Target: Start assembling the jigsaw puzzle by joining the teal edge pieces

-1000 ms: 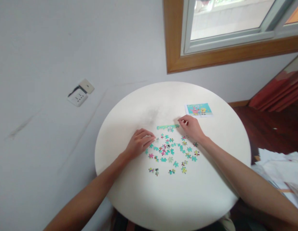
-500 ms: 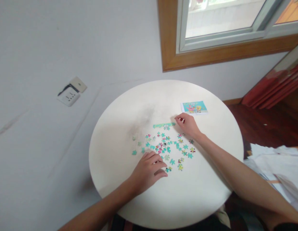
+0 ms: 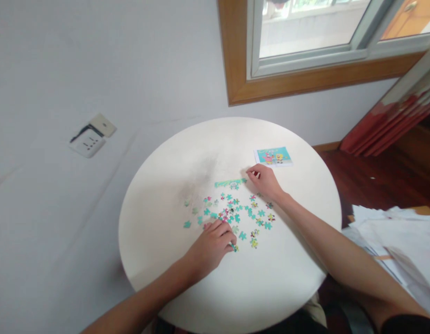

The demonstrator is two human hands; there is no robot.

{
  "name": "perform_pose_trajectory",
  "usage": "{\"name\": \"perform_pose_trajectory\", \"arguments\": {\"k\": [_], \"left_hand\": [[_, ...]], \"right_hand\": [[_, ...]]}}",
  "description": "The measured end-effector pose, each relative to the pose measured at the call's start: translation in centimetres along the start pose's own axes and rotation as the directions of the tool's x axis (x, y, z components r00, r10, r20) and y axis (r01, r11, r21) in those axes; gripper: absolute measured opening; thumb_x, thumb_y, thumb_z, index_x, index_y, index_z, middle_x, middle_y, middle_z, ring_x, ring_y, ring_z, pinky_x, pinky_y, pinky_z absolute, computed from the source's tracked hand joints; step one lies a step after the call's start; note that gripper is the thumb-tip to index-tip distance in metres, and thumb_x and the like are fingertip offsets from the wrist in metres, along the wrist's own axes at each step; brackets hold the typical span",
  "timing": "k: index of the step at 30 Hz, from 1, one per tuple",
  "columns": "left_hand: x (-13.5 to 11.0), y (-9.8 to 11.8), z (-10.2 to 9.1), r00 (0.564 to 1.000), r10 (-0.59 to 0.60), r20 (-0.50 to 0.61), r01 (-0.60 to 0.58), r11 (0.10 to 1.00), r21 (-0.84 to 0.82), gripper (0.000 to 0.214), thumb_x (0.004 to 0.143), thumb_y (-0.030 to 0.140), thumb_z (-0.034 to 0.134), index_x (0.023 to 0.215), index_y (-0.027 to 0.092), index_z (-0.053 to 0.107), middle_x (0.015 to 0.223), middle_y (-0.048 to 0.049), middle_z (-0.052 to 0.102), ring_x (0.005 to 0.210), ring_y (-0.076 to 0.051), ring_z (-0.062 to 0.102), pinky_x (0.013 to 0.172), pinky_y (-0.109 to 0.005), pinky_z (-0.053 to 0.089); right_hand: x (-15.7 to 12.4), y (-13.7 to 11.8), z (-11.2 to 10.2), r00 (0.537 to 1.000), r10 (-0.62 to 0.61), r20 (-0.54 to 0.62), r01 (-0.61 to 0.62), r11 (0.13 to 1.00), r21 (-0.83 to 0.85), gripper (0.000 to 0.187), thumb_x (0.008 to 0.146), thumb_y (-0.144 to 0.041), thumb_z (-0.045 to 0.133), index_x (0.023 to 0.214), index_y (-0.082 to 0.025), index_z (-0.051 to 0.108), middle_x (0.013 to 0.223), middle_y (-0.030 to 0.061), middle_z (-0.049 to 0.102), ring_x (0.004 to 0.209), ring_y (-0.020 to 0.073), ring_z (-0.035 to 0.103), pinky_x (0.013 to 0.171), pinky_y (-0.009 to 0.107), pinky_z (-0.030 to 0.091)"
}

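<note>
My left hand (image 3: 213, 243) is low over the near side of the puzzle pieces, its thumb and fingers closed on a small teal and yellow puzzle piece (image 3: 235, 248). Farther back, my right hand (image 3: 266, 182) rests with its fingers pinched at the right end of a joined puzzle strip (image 3: 226, 183). Whatever those fingertips hold, if anything, is too small to make out. Between the hands lie several loose puzzle pieces (image 3: 243, 235), teal, yellow and pink, some partly behind my left fingers.
Behind my right hand, a printed picture card (image 3: 274, 156) with two cartoon figures lies on the round white table (image 3: 159, 185). The wall with a socket (image 3: 88, 142) borders the table's left and back. Papers (image 3: 392, 232) are piled at right.
My left thumb and fingers have closed on the teal and yellow puzzle piece. My right hand stays by the strip's end. The whole view has shifted slightly.
</note>
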State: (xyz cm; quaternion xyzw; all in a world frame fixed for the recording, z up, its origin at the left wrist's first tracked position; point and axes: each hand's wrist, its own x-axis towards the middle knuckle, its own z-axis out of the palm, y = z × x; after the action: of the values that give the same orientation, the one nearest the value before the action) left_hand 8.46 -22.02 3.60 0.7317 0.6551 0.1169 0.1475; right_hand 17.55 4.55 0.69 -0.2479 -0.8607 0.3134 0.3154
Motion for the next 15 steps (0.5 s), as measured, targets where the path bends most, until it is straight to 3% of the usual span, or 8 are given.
{"name": "perform_pose_trajectory", "arguments": {"k": [8,12,15], "left_hand": [[0.4,-0.2,0.2,0.998,0.049,0.037,-0.049,0.999,-0.004,0.013,0.086,0.011,0.068,0.082,0.018,0.058,0.086,-0.0003,0.064,0.086,-0.019,0.054,0.08,-0.033,0.035],[1.0,-0.5,-1.1,0.998,0.023,0.064,-0.016,0.994,-0.112,0.008,0.089,0.011,0.064,0.085,0.018,0.06,0.087,-0.0005,0.066,0.087,-0.019,0.057,0.083,-0.033,0.037],[1.9,-1.4,-2.5,1.0,-0.006,0.0,0.005,0.972,-0.236,0.009,0.092,0.014,0.06,0.094,0.019,0.066,0.095,-0.0024,0.068,0.093,-0.019,0.059,0.086,-0.031,0.041]], "right_hand": [[-0.1,-0.1,0.3,1.0,-0.021,0.018,0.021,1.0,0.0,0.014,0.088,-0.015,0.057,0.087,-0.017,0.071,0.084,0.0052,0.07,0.073,0.0164,0.06,0.07,0.029,0.045],[-0.1,0.0,0.4,1.0,-0.012,0.026,0.012,1.0,0.003,0.013,0.088,-0.015,0.058,0.088,-0.017,0.071,0.084,0.005,0.07,0.073,0.0163,0.06,0.071,0.029,0.045],[-0.1,-0.1,0.5,1.0,-0.01,0.028,0.01,1.0,0.009,0.012,0.088,-0.014,0.059,0.087,-0.018,0.071,0.084,0.0048,0.07,0.074,0.0163,0.06,0.071,0.028,0.045]]}}
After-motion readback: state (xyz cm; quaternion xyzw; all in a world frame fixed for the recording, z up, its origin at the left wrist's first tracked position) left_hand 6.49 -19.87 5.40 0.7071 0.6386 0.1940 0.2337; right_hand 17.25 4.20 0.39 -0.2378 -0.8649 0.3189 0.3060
